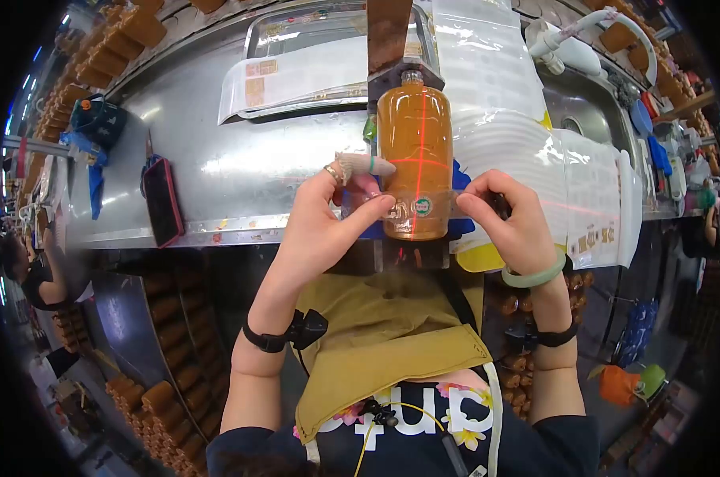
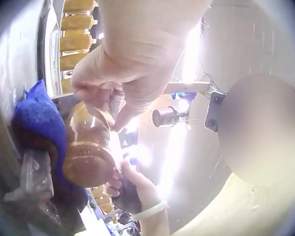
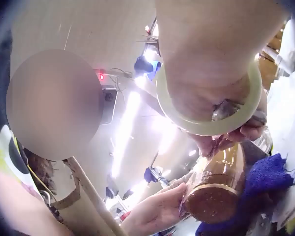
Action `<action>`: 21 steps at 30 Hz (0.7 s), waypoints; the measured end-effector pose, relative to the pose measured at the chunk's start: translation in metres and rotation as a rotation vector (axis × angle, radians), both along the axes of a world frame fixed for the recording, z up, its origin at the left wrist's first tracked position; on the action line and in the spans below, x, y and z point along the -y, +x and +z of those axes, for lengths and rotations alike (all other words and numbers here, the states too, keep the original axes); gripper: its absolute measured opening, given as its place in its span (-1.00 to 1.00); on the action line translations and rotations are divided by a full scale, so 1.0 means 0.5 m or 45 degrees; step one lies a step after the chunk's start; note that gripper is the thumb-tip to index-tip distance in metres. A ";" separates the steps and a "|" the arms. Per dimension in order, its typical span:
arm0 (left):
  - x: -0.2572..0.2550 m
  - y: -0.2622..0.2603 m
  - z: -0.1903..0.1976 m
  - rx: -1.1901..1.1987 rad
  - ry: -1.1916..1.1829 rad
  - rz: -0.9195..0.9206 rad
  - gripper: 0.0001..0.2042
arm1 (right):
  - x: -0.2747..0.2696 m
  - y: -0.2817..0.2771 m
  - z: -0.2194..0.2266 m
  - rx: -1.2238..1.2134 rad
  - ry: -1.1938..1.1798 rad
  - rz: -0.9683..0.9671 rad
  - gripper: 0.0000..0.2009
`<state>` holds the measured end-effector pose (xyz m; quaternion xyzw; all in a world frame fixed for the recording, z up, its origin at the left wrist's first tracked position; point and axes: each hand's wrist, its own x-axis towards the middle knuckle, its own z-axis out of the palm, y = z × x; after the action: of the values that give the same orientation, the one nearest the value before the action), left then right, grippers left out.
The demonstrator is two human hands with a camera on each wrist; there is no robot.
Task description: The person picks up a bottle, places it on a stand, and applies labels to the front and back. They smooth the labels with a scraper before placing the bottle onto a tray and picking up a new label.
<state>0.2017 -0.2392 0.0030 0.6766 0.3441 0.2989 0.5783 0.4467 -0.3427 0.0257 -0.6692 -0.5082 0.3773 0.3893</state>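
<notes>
An amber-brown bottle [image 1: 414,119] lies on its back on a blue cloth [image 1: 462,225], its neck pointing away from me. Red light lines cross on its body. Around its lower part stretches a clear label [image 1: 404,210] with white print and a green round mark. My left hand [image 1: 324,215] pinches the label's left end, a covered index fingertip against the bottle's side. At the other end, the thumb and fingers of my right hand [image 1: 515,213] pinch the label just off the glass. Both wrist views show the bottle's round base [image 3: 212,202] between the hands.
White label sheets [image 1: 487,87] spread right of the bottle, beside a sink [image 1: 590,115] with a tap. A metal tray [image 1: 304,40] with another sheet [image 1: 300,79] stands behind left. A phone [image 1: 163,200] rests near the left front edge. A dark bracket [image 1: 389,48] stands beyond the bottle neck.
</notes>
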 end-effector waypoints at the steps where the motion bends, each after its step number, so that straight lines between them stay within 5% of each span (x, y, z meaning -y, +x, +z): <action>1: 0.001 0.000 -0.004 -0.019 -0.040 0.027 -0.72 | 0.000 0.000 -0.011 -0.002 -0.006 0.000 -0.89; 7: 0.016 0.013 -0.051 0.132 -0.091 0.114 -0.68 | -0.002 -0.004 -0.035 -0.251 -0.062 -0.044 -0.88; 13: 0.019 0.004 -0.041 0.361 -0.602 0.153 -0.72 | -0.001 -0.003 -0.064 -0.308 -0.017 0.000 -0.89; 16: 0.025 0.000 -0.057 0.374 -0.403 0.058 -0.72 | -0.002 -0.004 -0.053 -0.378 -0.078 -0.007 -0.88; 21: 0.021 0.003 -0.054 0.330 -0.481 0.121 -0.74 | 0.001 -0.003 -0.060 -0.411 -0.089 -0.016 -0.87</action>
<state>0.2032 -0.2498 -0.0239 0.4952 0.3484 0.3404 0.7194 0.4452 -0.3433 -0.0042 -0.6163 -0.4215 0.4949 0.4445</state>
